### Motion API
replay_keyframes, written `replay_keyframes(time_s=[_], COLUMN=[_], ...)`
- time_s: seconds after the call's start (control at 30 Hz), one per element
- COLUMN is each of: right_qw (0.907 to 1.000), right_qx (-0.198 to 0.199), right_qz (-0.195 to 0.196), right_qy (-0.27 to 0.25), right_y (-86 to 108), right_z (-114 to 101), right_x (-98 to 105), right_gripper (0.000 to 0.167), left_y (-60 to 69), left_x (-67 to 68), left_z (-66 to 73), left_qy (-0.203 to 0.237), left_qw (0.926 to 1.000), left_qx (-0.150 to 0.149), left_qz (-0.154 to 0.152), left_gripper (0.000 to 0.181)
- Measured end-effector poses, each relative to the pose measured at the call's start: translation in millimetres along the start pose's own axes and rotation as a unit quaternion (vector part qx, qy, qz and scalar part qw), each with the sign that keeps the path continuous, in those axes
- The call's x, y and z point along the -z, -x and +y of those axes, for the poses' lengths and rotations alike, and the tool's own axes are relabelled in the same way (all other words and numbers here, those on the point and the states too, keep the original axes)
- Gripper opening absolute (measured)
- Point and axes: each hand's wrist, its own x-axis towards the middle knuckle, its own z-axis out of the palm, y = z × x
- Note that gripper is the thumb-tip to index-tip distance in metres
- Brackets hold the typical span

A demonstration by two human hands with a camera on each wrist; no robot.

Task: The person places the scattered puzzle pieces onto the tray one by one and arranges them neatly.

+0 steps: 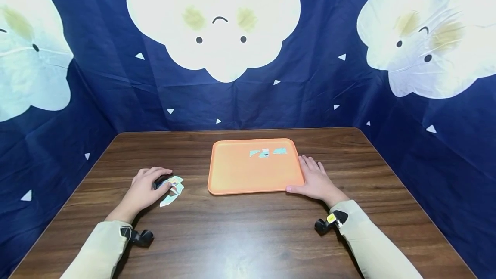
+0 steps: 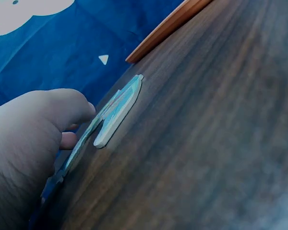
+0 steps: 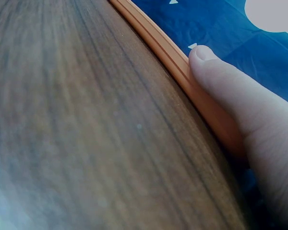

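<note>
On the left of the table, my left hand (image 1: 145, 190) arches over several flat, light-blue puzzle pieces (image 1: 177, 189) that lie clustered together. Its thumb is over or against their edge, and the fingers are spread apart from it. The left wrist view shows one curved piece (image 2: 120, 112) lying flat near the thumb; the other fingers are mostly hidden. My right hand (image 1: 315, 183) rests at the near right corner of an orange tray (image 1: 248, 178). Its fingers lie straight along the right side, while the thumb (image 3: 213, 72) touches the near rim.
Three small light-blue pieces (image 1: 264, 153) lie in the far right part of the tray. The wooden table (image 1: 232, 231) ends at a dark blue curtain (image 1: 232, 106) with white clouds, which also hangs on both sides.
</note>
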Motion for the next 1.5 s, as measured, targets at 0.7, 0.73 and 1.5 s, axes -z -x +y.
replay_keyframes(time_s=[0.7,0.73,1.5], right_qw=[1.0,1.0,1.0], right_qx=[-0.008,-0.007,0.0], right_qz=[0.001,0.002,-0.001], right_qy=[0.0,-0.002,0.002], right_y=[4.7,4.9,0.6], right_z=[6.4,6.6,-0.6], right_x=[4.1,3.9,1.2], right_gripper=[0.126,0.126,0.125], left_y=[-10.3,-10.6,-32.5], left_x=[-4.2,-4.6,-21.7], left_z=[1.3,1.1,23.2], left_qy=[-0.024,-0.024,-0.012], left_qw=[0.9997,0.9996,0.9995], left_qx=[-0.009,-0.01,-0.005], left_qz=[0.005,0.008,0.028], left_gripper=[0.021,0.021,0.023])
